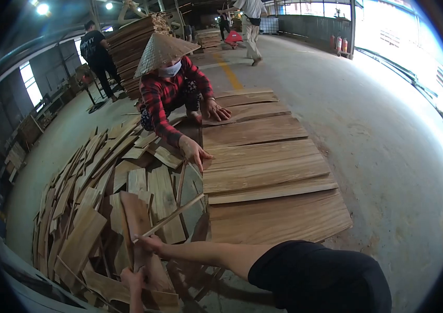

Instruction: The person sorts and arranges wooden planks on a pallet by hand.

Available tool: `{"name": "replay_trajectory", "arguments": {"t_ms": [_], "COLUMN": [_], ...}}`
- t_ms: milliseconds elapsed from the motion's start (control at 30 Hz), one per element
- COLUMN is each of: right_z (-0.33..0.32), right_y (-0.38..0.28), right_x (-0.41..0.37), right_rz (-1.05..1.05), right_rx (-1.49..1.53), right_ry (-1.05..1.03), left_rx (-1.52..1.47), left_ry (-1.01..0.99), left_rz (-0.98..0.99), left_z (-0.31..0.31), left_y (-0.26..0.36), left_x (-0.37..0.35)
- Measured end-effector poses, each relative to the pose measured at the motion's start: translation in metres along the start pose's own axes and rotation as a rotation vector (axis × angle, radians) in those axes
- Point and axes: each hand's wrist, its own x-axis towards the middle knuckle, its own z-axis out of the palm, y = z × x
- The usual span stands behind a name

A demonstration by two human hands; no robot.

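Low over a heap of loose wood, my left hand (pixel 133 277) is closed on the edge of a reddish-brown wooden board (pixel 138 221). Just above it, my right hand (pixel 149 243) reaches across the same board, its fingers closed on the near end of a thin wooden strip (pixel 177 213). The strip slants up to the right toward a row of overlapping boards (pixel 268 161). Across from me a crouching co-worker in a checked shirt (pixel 161 101) rests one hand (pixel 216 110) on that row and has the other hand (pixel 195 151) at its left edge.
Loose boards (pixel 88 172) lie piled at the left. Behind the co-worker rises a tall stack of wood (pixel 127 52). A person in dark clothes (pixel 97 57) stands beside it, and another person (pixel 250 26) walks farther back. Fire extinguishers (pixel 341 44) stand at the far right.
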Motion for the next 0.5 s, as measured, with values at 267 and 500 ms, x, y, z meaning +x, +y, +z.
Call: {"name": "replay_trajectory", "arguments": {"t_ms": [267, 500], "right_z": [0.006, 0.047], "right_y": [0.108, 0.120], "right_x": [-0.028, 0.001], "right_rz": [-0.083, 0.298], "right_rx": [-0.168, -0.265], "right_ry": [0.170, 0.307], "left_rx": [0.077, -0.081], "left_ry": [0.097, -0.567], "left_rz": [0.097, -0.282], "left_z": [-0.023, -0.093], "left_y": [-0.043, -0.014], "left_x": [-0.037, -0.062]}}
